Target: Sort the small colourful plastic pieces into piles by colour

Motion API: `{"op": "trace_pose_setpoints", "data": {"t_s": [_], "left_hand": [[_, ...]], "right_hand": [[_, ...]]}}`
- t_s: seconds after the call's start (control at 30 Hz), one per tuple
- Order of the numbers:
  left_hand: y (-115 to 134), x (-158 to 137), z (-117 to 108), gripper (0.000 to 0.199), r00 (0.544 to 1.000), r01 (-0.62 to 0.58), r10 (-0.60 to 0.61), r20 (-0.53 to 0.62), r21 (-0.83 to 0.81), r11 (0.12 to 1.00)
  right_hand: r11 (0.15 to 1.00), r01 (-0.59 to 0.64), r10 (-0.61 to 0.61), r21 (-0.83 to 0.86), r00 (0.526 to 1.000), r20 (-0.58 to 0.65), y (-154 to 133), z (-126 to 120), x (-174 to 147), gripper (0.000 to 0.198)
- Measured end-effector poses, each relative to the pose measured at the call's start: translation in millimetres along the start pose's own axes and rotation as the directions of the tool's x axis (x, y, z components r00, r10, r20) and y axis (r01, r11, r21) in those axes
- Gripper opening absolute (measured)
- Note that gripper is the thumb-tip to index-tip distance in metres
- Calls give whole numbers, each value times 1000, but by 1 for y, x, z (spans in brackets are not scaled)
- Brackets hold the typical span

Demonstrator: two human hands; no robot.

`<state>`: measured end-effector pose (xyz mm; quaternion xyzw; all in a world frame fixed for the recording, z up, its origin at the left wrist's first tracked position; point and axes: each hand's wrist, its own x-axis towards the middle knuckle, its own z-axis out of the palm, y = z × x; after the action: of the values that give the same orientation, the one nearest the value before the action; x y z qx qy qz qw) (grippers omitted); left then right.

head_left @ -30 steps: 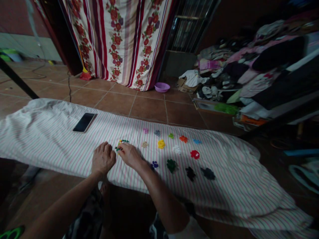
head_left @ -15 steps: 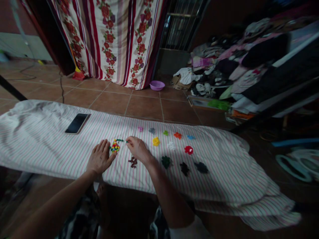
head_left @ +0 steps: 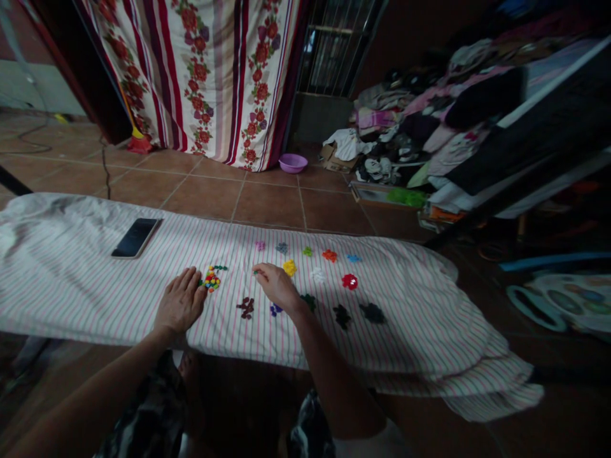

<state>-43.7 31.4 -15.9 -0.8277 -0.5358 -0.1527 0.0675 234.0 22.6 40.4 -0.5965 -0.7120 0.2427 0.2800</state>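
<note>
My left hand [head_left: 179, 302] lies flat on the striped cloth [head_left: 119, 299], fingers together and stretched out. Its thumb side rests against a small cluster of red, yellow, green and orange pieces [head_left: 212, 280], with a short row of dark green ones along its top. To the right of the cluster, my right hand [head_left: 277, 286] is pinched on a tiny green piece [head_left: 256, 272], just over the cloth. Brown pieces [head_left: 245, 308] and blue pieces [head_left: 275, 310] lie below that hand. My right wrist partly covers the dark green pile [head_left: 309, 301].
More small piles sit to the right, among them yellow [head_left: 289, 268], white [head_left: 317, 275], red [head_left: 350, 281] and black [head_left: 341, 316]. A phone [head_left: 137, 238] lies at the left. Beyond the cloth are a purple basin [head_left: 293, 163], a curtain [head_left: 222, 83] and heaped clothes [head_left: 405, 127].
My right hand has moved right, away from the green row beside the cluster, uncovering the blue pieces. My left hand stays by the cluster. The whole view has shifted slightly.
</note>
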Motion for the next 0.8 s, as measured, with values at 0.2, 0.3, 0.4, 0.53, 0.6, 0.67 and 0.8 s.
{"op": "trace_pose_setpoints", "data": {"t_s": [0.2,0.3,0.4,0.53,0.6,0.67,0.8], "left_hand": [[0,0,-2,46,999,9,-9,38,-2,1000],[0,0,-2,44,1000,3,-3,31,-6,1000],[0,0,-2,44,999,-30,30,11,11,999],[-1,0,-1,45,999,-47,47,-14,19,999],[-2,0,1,45,999,-38,38,-24,5,999],[-3,0,2,43,999,-35,35,-29,-10,999],[-4,-1,2,41,998,-53,53,-37,3,999]], "right_hand": [[1000,-22,22,5,993,-116,30,-29,-1,28],[999,-49,52,19,987,-152,42,-48,-7,28],[994,-111,113,24,988,-104,48,-66,-18,31],[979,-204,204,-15,978,40,50,-89,-35,36],[964,-250,256,-89,964,65,50,-97,-42,37],[943,-286,301,-169,951,72,49,-102,-46,37],[927,-283,320,-244,939,125,49,-99,-49,39]]}}
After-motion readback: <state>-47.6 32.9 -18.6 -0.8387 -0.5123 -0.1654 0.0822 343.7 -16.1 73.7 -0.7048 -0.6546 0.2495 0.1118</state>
